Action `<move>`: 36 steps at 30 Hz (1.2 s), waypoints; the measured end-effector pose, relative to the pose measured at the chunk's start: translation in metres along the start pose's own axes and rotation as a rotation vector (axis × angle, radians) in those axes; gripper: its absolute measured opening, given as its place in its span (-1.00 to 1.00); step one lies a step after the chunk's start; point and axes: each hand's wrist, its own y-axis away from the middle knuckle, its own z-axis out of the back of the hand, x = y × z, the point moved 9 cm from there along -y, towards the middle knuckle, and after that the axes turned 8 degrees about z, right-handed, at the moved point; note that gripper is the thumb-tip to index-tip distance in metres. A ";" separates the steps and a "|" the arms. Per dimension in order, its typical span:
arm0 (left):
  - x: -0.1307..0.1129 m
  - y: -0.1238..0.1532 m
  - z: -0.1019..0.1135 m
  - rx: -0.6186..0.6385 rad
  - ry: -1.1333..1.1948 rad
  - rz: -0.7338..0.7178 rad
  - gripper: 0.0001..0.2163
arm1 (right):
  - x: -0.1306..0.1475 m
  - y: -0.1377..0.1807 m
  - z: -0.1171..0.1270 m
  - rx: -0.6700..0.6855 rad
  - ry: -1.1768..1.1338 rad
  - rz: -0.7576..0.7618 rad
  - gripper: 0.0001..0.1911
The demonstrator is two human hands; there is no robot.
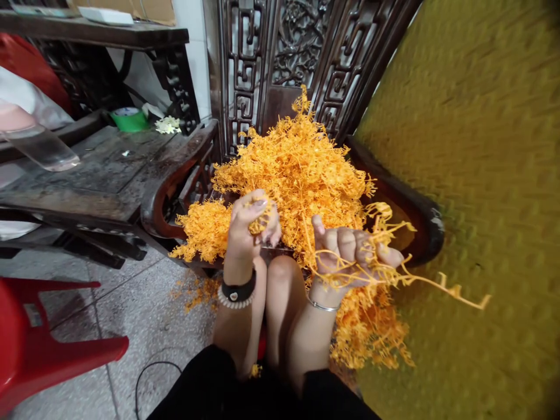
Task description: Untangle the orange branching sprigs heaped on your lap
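Note:
A big heap of orange, curly artificial-looking sprigs [301, 163] fills the seat of a dark carved wooden chair [166, 198]. My left hand [245, 224] is raised before the heap, its fingers curled around a small orange curly piece [261, 220]. To the right, my right hand [345, 251] has its palm turned up and its fingers bent over a long orange sprig [420, 277]. Thin strands of that sprig loop across the palm and wrist, and one end sticks out to the right. The two hands are apart.
At left stands a dark wooden bench [87, 181] with a green tape roll [130, 119] and a clear bottle [44, 146]. A red plastic stool [52, 344] is at lower left. More orange sprigs [371, 332] hang low by the yellow-brown textured surface [494, 175] at right.

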 end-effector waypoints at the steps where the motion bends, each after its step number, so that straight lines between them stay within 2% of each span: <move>1: -0.006 0.000 0.016 -0.077 -0.168 -0.008 -0.72 | 0.003 -0.002 -0.003 0.030 0.029 0.011 -0.42; 3: -0.020 0.000 0.052 -0.249 -0.598 -0.005 -0.76 | 0.005 -0.005 0.002 -0.010 0.099 -0.001 -0.42; 6: -0.043 0.007 0.097 -0.473 -1.320 -0.053 -0.72 | 0.006 -0.005 0.012 -0.085 0.115 -0.036 -0.45; 8: -0.042 0.009 0.122 -0.511 -1.649 -0.021 -0.71 | 0.005 -0.005 0.017 -0.112 0.099 -0.043 -0.48; 13: -0.014 0.014 0.181 -0.536 -1.818 0.098 -0.70 | 0.000 -0.007 0.029 -0.218 0.190 -0.074 -0.52; 17: 0.010 0.017 0.205 -0.532 -1.842 0.130 -0.68 | -0.008 -0.011 0.024 -0.167 0.219 -0.106 -0.54; 21: 0.017 0.019 0.207 -0.516 -1.793 0.085 -0.59 | -0.015 -0.012 0.014 -0.109 0.205 -0.163 -0.55; 26: -0.004 0.029 0.204 -0.677 -1.721 0.002 -0.39 | -0.013 -0.011 0.012 -0.110 0.181 -0.128 -0.50; 28: -0.013 0.031 0.198 -0.677 -1.735 -0.033 -0.39 | -0.012 -0.011 0.014 -0.115 0.170 -0.128 -0.49; 31: -0.023 0.034 0.181 -0.600 -1.779 -0.082 -0.47 | -0.006 -0.012 0.021 -0.165 0.125 -0.084 -0.48; 33: -0.031 0.042 0.165 -0.592 -1.771 -0.113 -0.47 | 0.001 -0.013 0.023 -0.180 0.104 -0.033 -0.46; 35: -0.035 0.056 0.139 -0.569 -1.740 -0.156 -0.45 | 0.006 -0.013 0.022 -0.176 0.123 -0.005 -0.45; 36: -0.030 0.065 0.120 -0.489 -1.734 -0.180 -0.50 | 0.006 -0.013 0.021 -0.170 0.147 -0.018 -0.45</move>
